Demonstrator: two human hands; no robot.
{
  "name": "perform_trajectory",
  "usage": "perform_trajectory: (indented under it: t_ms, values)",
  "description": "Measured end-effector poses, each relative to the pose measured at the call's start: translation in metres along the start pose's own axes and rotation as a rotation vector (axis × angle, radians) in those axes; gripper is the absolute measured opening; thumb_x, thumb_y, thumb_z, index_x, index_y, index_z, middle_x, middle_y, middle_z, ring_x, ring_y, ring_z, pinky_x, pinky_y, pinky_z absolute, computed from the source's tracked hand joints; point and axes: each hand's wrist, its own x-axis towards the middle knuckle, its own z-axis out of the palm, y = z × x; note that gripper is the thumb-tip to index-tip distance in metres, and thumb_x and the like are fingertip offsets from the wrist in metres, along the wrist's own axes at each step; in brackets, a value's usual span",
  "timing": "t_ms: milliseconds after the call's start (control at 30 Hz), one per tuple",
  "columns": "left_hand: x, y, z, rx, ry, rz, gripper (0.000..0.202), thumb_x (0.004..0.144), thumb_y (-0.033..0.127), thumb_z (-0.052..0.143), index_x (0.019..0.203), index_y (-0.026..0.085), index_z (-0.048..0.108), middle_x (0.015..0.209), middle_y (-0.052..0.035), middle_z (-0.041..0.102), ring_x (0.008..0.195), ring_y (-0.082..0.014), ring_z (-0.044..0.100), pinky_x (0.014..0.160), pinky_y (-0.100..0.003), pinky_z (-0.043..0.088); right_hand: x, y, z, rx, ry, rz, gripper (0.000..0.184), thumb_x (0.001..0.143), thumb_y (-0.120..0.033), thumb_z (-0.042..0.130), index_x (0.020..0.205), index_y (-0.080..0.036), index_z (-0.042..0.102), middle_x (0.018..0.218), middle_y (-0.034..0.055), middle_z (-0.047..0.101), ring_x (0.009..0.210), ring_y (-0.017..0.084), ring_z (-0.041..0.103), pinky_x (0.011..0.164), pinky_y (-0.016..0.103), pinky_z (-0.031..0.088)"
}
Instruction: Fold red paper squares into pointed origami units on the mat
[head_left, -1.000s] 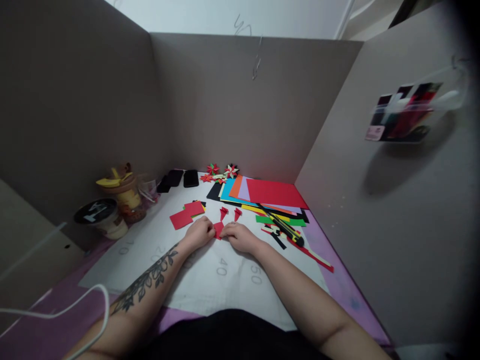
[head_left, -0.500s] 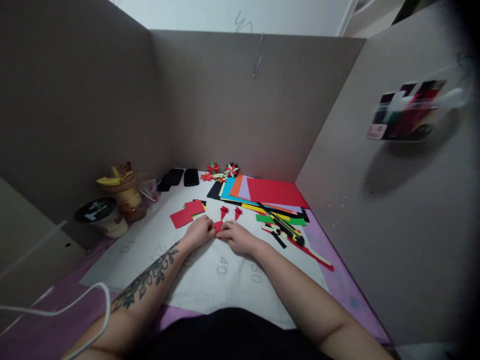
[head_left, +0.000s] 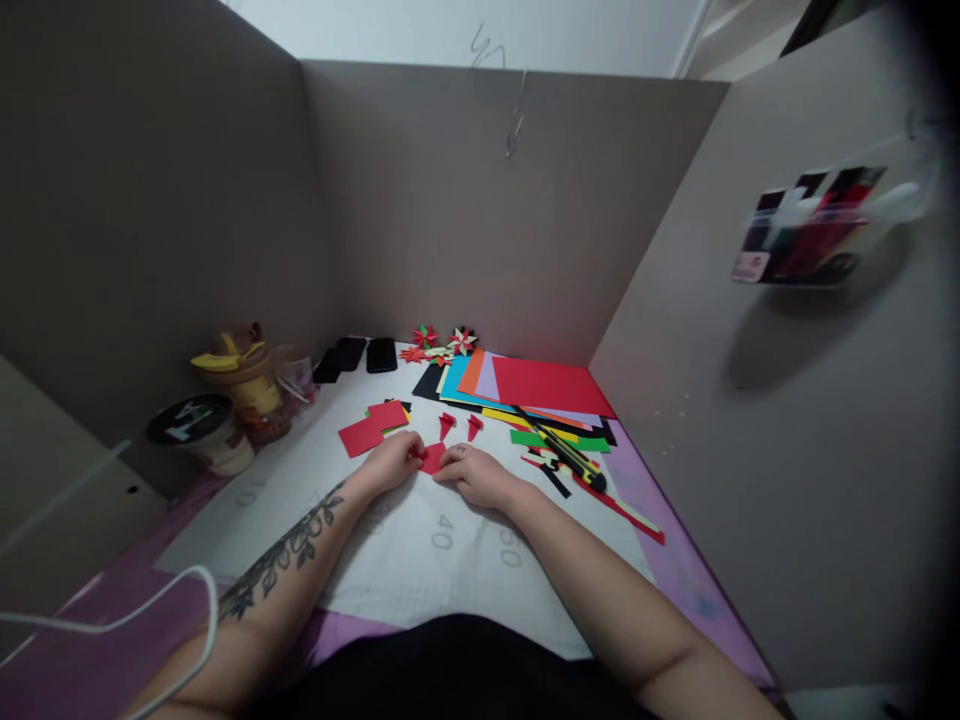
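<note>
Between my two hands a small piece of red paper [head_left: 433, 458] lies at the middle of the white sheet. My left hand [head_left: 394, 461] is closed, its fingertips gripping the paper's left edge. My right hand [head_left: 474, 473] pinches the right side with thumb and fingers. Just beyond the hands stand two folded red paper pieces [head_left: 447, 426], apart from each other. To the left, red paper squares [head_left: 361, 437] overlap some green, yellow and black ones.
Coloured sheets [head_left: 551, 385] are stacked at the back right, with a yellow-black utility knife [head_left: 574, 460] and paper strips in front. Folded paper stars [head_left: 463, 341] sit at the back. Cups [head_left: 255, 400] stand left; a white cable [head_left: 214, 610] crosses the lower left.
My hands have drawn slightly apart, the left one moving left. More of the red paper shows between them.
</note>
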Motion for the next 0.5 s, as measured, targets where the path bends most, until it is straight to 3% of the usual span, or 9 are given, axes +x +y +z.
perform_trajectory:
  t_ms: [200, 300, 400, 500]
  values:
    - [-0.001, 0.000, -0.003, -0.037, 0.004, 0.040, 0.016, 0.068, 0.015, 0.049, 0.080, 0.018, 0.058, 0.079, -0.0017, 0.060, 0.072, -0.0158, 0.054, 0.063, -0.024, 0.039, 0.007, -0.012, 0.009, -0.114, 0.022, 0.107, 0.028, 0.082, -0.017, 0.054, 0.103, -0.030, 0.067, 0.084, 0.0049, 0.053, 0.080, 0.018, 0.043, 0.071, 0.029, 0.037]
    - [-0.002, -0.002, -0.003, -0.077, 0.005, 0.037, 0.017, 0.068, 0.014, 0.049, 0.082, 0.018, 0.058, 0.081, -0.0020, 0.061, 0.073, -0.0156, 0.055, 0.063, -0.024, 0.040, 0.007, -0.010, 0.011, -0.041, 0.050, 0.122, 0.035, 0.080, -0.011, 0.050, 0.108, -0.028, 0.065, 0.086, 0.0049, 0.055, 0.081, 0.018, 0.044, 0.073, 0.030, 0.039]
    - [-0.004, -0.004, -0.001, -0.079, 0.008, 0.050, 0.020, 0.069, 0.013, 0.048, 0.084, 0.018, 0.060, 0.084, -0.0028, 0.062, 0.075, -0.0158, 0.055, 0.066, -0.025, 0.042, 0.004, -0.002, 0.008, 0.120, 0.181, 0.165, 0.048, 0.075, 0.001, 0.042, 0.112, -0.023, 0.061, 0.091, 0.0046, 0.061, 0.084, 0.017, 0.050, 0.079, 0.030, 0.042]
    - [-0.005, -0.005, 0.000, -0.064, 0.021, 0.080, 0.022, 0.071, 0.012, 0.046, 0.085, 0.019, 0.063, 0.087, -0.0038, 0.062, 0.079, -0.0160, 0.056, 0.070, -0.025, 0.043, 0.001, 0.007, 0.004, 0.170, 0.337, 0.239, 0.044, 0.069, 0.004, 0.040, 0.097, -0.019, 0.066, 0.088, 0.0048, 0.063, 0.085, 0.017, 0.054, 0.081, 0.031, 0.043]
